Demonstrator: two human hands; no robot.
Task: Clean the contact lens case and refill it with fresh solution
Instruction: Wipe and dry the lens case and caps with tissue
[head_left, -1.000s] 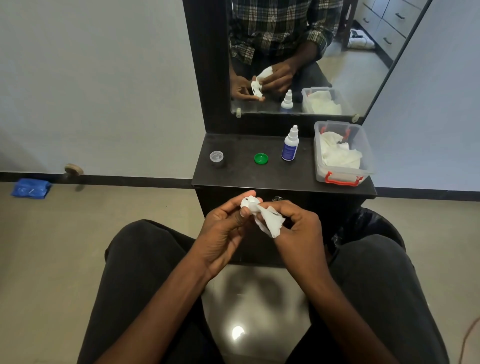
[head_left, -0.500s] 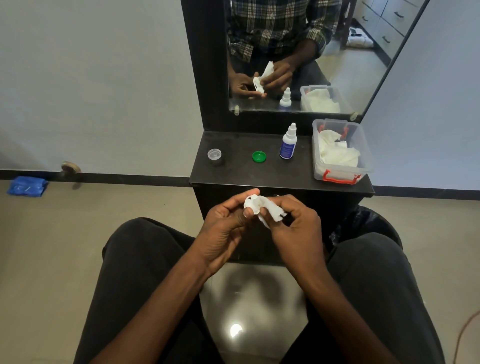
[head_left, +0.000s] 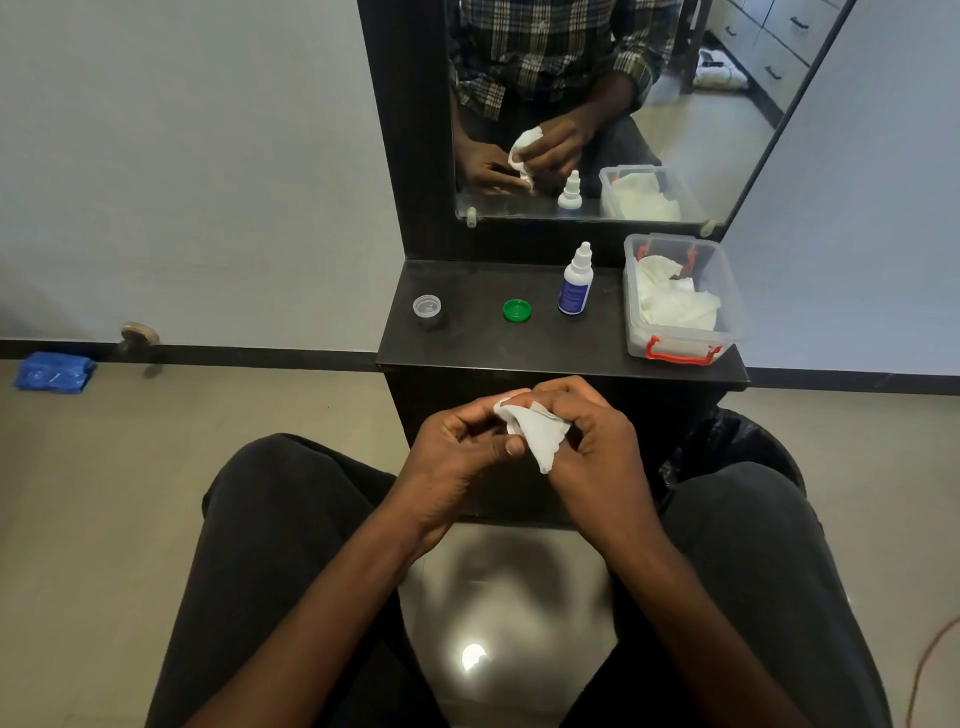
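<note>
Left hand (head_left: 457, 447) pinches small white plastic lens case (head_left: 506, 408), mostly hidden between both hands. Right hand (head_left: 592, 441) grips crumpled white tissue (head_left: 535, 434) over it. Risk: case slipping floorward if the pinch loosens.

No lettering can be read anywhere in the scene. The dropper bottle (head_left: 575, 285) standing on the tabletop (head_left: 550, 343) carries a dark blue label with pale lines of print, too small and blurred to make out. The blue packet (head_left: 53, 371) lying on the floor shows faint pale marks, also illegible.
</note>
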